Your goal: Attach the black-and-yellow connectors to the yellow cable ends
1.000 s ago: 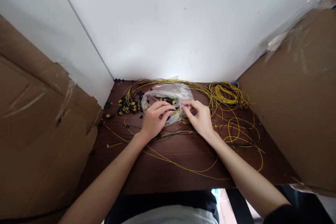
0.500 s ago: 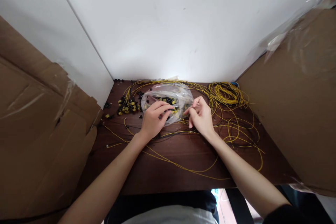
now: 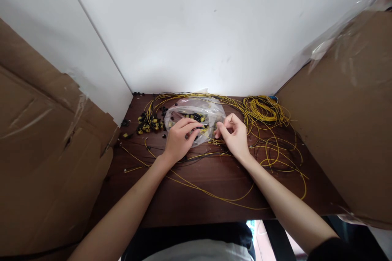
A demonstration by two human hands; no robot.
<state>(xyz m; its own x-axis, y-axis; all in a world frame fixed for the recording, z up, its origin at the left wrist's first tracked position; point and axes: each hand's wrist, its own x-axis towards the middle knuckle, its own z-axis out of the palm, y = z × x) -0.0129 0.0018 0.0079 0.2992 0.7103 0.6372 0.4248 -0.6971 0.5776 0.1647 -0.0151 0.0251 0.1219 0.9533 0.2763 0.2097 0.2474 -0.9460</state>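
My left hand (image 3: 181, 139) is closed in a pinch, thumb against fingers, on the end of a thin wire; black and yellow strands show at its fingertips. A short gap to the right, my right hand (image 3: 236, 135) is closed too, thumb and index fingertips pressed together. A thin dark wire seems to run between the two hands, too fine to follow clearly. Beneath both hands lies a clear plastic bag (image 3: 180, 106) holding black and yellow connectors (image 3: 200, 117). The fingers hide part of the bag.
A coil of yellow wire (image 3: 265, 109) lies at the back right. Several wired black and yellow connectors (image 3: 150, 123) are heaped left of the bag. Loose wires (image 3: 211, 193) cross the brown table (image 3: 196, 212). Cardboard panels (image 3: 52, 138) flank both sides; a white wall (image 3: 196, 32) stands behind.
My right hand's thumb and fingers have drawn together into a tighter pinch, with the wrist turned slightly. My left hand has stayed in place.
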